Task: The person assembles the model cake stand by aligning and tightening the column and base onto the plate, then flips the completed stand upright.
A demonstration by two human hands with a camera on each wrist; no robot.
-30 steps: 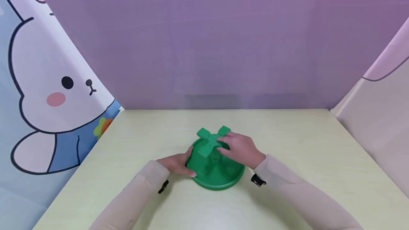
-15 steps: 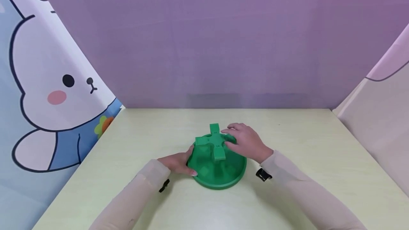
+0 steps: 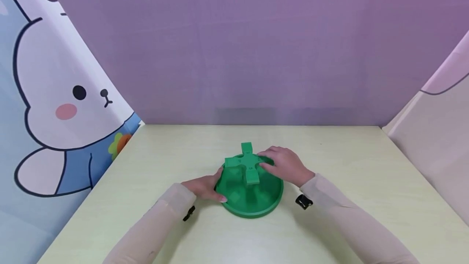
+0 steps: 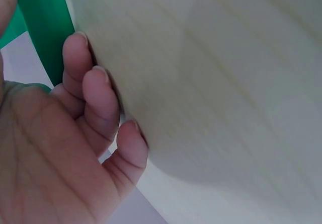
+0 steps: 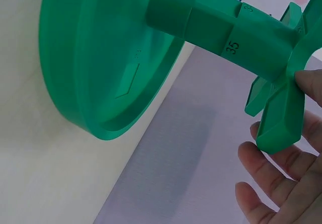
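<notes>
A green round base with a raised rim sits on the table. From its middle rises a stepped post, marked 35 in the right wrist view. A green cross-shaped top with numbers on its arms caps the post. My left hand holds the base's left rim, thumb and forefinger spread along it. In the left wrist view, the other fingers are bent, with their tips down by the table. My right hand pinches the cross's right arm, thumb on top and fingers beneath.
The pale wooden table extends around the base on all sides. A purple cloth wall stands along its back edge. A rabbit-print cloth hangs at the left, and a pale cloth at the right.
The cross-shaped top has turned from a diagonal stance to one with an arm facing front. My right hand drew back to the right, then closed in on its right arm. The left hand stayed.
</notes>
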